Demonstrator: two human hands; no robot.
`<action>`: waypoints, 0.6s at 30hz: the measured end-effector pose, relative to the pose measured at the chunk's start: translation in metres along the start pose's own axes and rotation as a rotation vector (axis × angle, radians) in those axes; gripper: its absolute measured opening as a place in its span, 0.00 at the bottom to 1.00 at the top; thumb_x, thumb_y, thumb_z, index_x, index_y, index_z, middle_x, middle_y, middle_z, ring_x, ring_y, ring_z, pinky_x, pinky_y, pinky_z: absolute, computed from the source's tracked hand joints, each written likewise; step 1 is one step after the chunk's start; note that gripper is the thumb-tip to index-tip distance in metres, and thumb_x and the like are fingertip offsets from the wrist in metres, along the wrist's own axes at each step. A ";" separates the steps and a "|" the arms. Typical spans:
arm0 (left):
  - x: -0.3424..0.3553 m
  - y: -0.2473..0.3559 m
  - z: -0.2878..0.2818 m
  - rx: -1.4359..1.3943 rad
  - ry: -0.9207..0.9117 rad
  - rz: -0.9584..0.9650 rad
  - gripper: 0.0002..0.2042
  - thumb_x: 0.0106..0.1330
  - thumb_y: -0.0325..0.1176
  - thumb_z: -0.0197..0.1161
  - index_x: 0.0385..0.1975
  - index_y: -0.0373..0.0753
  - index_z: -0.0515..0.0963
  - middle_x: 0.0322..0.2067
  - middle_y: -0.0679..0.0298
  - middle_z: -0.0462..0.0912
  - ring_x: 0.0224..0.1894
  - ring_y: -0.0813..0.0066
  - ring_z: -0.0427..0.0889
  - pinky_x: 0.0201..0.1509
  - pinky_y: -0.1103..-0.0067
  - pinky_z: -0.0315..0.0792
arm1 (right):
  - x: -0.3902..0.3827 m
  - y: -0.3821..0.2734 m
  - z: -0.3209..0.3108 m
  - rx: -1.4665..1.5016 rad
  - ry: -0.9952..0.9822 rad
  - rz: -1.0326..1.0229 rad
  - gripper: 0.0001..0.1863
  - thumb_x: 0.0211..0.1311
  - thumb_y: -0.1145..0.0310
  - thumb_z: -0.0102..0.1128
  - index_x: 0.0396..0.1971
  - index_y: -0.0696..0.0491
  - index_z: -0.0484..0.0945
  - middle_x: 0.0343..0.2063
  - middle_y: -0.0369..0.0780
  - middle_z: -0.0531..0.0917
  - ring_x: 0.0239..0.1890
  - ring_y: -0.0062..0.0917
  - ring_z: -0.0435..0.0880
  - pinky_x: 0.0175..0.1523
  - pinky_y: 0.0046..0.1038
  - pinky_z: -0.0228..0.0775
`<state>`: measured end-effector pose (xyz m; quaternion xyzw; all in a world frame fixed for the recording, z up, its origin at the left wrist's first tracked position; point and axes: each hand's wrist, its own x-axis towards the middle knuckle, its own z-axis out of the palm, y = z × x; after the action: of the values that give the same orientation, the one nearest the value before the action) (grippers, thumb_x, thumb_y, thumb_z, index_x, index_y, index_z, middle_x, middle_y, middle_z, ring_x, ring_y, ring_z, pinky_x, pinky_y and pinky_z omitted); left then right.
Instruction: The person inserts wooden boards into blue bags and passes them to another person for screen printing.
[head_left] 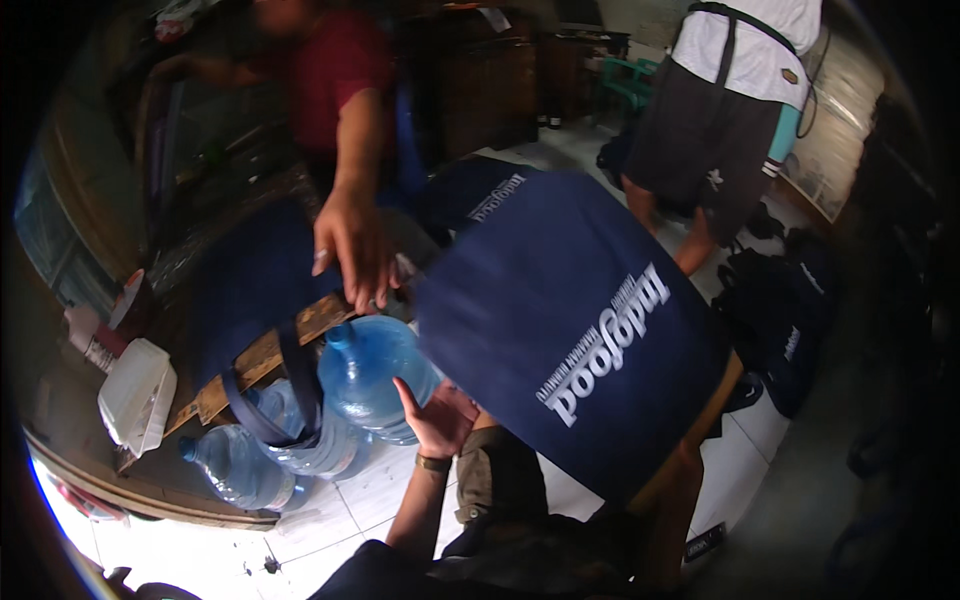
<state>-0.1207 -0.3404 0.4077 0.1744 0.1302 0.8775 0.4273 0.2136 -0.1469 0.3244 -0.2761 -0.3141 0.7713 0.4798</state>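
A large navy blue fabric bag (pixel 570 330) with white print fills the middle of the head view, tilted in front of me. Beside its lower left edge is my left hand (pixel 440 418), palm up and thumb stretched out; its fingertips partly pass behind the bag. A band circles that wrist. Behind the bag's lower right side comes what looks like my right forearm (pixel 683 490), its hand hidden. Just beyond my left hand stands a big blue clear water bottle (pixel 368 368). A co-worker's hand (pixel 352 245) reaches down over it, close to the bag's left edge.
More large water bottles (pixel 240 465) stand at left, a navy strap (pixel 290 400) across them. A wooden board (pixel 262 355) and a white foam box (pixel 140 400) are beside them. Another person (pixel 715 110) stands back right, near dark bags (pixel 775 320). White tiles (pixel 325 520) cover the floor.
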 end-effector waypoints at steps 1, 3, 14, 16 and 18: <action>0.007 -0.001 0.004 0.024 -0.114 -0.069 0.33 0.64 0.60 0.48 0.59 0.38 0.65 0.56 0.60 0.71 0.57 0.65 0.70 0.60 0.66 0.63 | -0.018 -0.004 -0.014 -0.044 -0.021 -0.147 0.23 0.62 0.64 0.53 0.54 0.60 0.69 0.47 0.42 0.78 0.49 0.29 0.78 0.58 0.34 0.66; 0.020 -0.014 -0.030 0.234 0.090 -0.185 0.30 0.64 0.57 0.50 0.56 0.37 0.67 0.54 0.60 0.73 0.56 0.66 0.71 0.60 0.67 0.65 | -0.052 -0.014 -0.032 -0.110 0.022 -0.120 0.24 0.61 0.64 0.53 0.55 0.60 0.68 0.48 0.41 0.78 0.49 0.29 0.78 0.56 0.33 0.68; 0.068 -0.086 -0.112 0.535 0.391 -0.458 0.15 0.66 0.35 0.57 0.47 0.31 0.71 0.43 0.56 0.79 0.42 0.65 0.80 0.48 0.71 0.75 | -0.190 -0.023 -0.123 -0.089 0.661 -0.126 0.33 0.48 0.61 0.62 0.55 0.59 0.68 0.46 0.42 0.77 0.44 0.31 0.78 0.48 0.33 0.72; 0.065 -0.051 -0.153 0.625 0.362 -0.393 0.15 0.67 0.32 0.56 0.49 0.30 0.70 0.44 0.55 0.79 0.45 0.65 0.79 0.52 0.72 0.74 | -0.213 -0.061 -0.095 -0.300 0.779 -0.128 0.26 0.47 0.60 0.59 0.45 0.60 0.75 0.40 0.41 0.78 0.41 0.30 0.77 0.47 0.32 0.70; 0.054 -0.029 -0.191 0.635 0.339 -0.379 0.14 0.69 0.30 0.52 0.51 0.29 0.70 0.49 0.55 0.77 0.49 0.64 0.78 0.55 0.71 0.73 | -0.256 -0.085 -0.146 -0.492 0.686 -0.178 0.26 0.50 0.55 0.58 0.44 0.60 0.75 0.41 0.42 0.77 0.44 0.29 0.76 0.48 0.31 0.69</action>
<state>-0.2105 -0.2952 0.2341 0.1236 0.4930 0.7159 0.4787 0.4671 -0.3193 0.3246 -0.5944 -0.3338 0.4925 0.5410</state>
